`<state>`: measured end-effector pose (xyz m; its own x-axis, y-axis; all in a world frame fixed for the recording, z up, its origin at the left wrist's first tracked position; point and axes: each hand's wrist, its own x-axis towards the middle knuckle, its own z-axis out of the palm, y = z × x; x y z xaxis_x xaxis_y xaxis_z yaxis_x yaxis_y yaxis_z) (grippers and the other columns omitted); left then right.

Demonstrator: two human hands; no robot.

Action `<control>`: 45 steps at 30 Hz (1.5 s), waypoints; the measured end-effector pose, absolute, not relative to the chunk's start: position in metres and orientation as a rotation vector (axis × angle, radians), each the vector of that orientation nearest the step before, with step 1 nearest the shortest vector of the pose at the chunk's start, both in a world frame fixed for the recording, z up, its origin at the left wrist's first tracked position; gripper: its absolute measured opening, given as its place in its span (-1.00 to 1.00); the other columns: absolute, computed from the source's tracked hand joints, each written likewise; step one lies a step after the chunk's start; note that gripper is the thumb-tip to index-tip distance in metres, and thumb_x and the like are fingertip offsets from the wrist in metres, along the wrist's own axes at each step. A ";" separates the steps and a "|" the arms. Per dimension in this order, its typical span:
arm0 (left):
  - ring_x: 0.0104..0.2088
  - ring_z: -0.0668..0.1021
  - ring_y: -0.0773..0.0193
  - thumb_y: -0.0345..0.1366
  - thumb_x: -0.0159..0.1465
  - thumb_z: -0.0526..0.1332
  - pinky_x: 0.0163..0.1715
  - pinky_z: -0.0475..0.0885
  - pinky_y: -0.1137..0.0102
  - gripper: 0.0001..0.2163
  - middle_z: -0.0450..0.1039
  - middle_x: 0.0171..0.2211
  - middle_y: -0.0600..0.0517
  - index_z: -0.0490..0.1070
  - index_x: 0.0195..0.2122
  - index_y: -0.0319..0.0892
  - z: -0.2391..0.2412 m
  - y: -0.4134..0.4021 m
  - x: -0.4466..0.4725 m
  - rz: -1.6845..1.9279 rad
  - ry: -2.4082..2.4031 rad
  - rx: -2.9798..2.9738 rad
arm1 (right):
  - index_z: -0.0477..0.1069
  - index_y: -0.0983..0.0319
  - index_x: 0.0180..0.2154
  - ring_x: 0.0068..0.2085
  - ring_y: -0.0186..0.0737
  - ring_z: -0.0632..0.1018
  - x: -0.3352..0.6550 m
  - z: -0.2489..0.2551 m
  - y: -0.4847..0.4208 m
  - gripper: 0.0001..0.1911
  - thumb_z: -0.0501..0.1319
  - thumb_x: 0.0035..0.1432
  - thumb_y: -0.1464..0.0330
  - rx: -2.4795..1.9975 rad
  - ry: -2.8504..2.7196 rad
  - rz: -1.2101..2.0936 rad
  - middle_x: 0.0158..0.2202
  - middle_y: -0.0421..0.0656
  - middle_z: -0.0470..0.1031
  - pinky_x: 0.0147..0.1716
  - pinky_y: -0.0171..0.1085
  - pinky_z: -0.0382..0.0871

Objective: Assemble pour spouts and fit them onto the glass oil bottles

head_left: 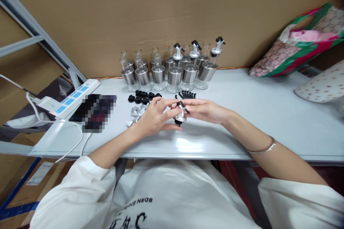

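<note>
Between both hands, above the table's front half, is a silver pourer spout (180, 117) with a black flip lid on top and a black stopper below. My left hand (158, 116) grips it from the left, thumb beneath and fingers across its front. From the right, my right hand (205, 110) pinches it near the lid; its fingertips are partly hidden. Behind the left hand lie several black stoppers (138, 99) and silver spout bodies (135, 111), partly covered by that hand. A row of small black levers (187, 95) lies behind the right hand.
Several glass bottles with steel sleeves (158, 74) stand at the back; three front ones carry spouts (194, 50). A power strip (77, 96), white cables and a blurred-out phone (94, 112) lie left. A patterned bag (290, 50) and a dotted white object (322, 82) sit right.
</note>
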<state>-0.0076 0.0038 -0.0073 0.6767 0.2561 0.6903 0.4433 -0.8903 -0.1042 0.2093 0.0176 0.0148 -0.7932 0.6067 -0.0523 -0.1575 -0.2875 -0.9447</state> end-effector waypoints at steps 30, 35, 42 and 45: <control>-0.31 0.54 0.30 -0.17 0.41 -0.04 -0.13 0.25 0.33 -0.74 0.54 -0.31 0.02 0.33 -0.18 -0.22 -0.001 0.002 -0.003 -0.863 -0.830 -2.591 | 0.33 0.28 -0.26 -0.54 -0.35 0.47 0.203 0.012 0.018 -0.57 0.20 0.15 0.02 -0.732 -1.461 2.153 -0.49 -0.13 0.55 -0.51 -0.34 0.28; -0.39 0.51 0.31 -0.18 0.43 -0.12 -0.12 0.23 0.32 -0.68 0.52 -0.41 0.05 0.34 -0.25 -0.22 0.000 0.003 -0.004 -0.840 -0.913 -2.527 | 0.31 0.26 -0.20 -0.51 -0.33 0.47 0.202 0.015 0.016 -0.51 0.21 0.10 -0.03 -0.757 -1.483 2.080 -0.48 -0.16 0.53 -0.44 -0.30 0.32; -0.41 0.51 0.30 -0.17 0.44 -0.18 -0.13 0.22 0.31 -0.64 0.52 -0.41 0.05 0.33 -0.27 -0.22 -0.004 0.006 -0.005 -0.820 -1.047 -2.439 | 0.22 0.19 -0.05 -0.47 -0.38 0.36 0.200 0.012 0.014 -0.55 0.28 0.09 0.16 -0.756 -1.789 1.568 -0.45 -0.30 0.37 -0.43 -0.33 0.23; -0.42 0.51 0.30 -0.17 0.44 -0.19 -0.13 0.22 0.31 -0.64 0.51 -0.42 0.05 0.32 -0.27 -0.22 -0.004 0.005 -0.004 -0.816 -1.054 -2.442 | 0.23 0.19 -0.05 -0.41 -0.35 0.37 0.197 0.009 0.011 -0.57 0.28 0.06 0.27 -0.791 -1.906 1.232 -0.40 -0.27 0.33 -0.41 -0.34 0.22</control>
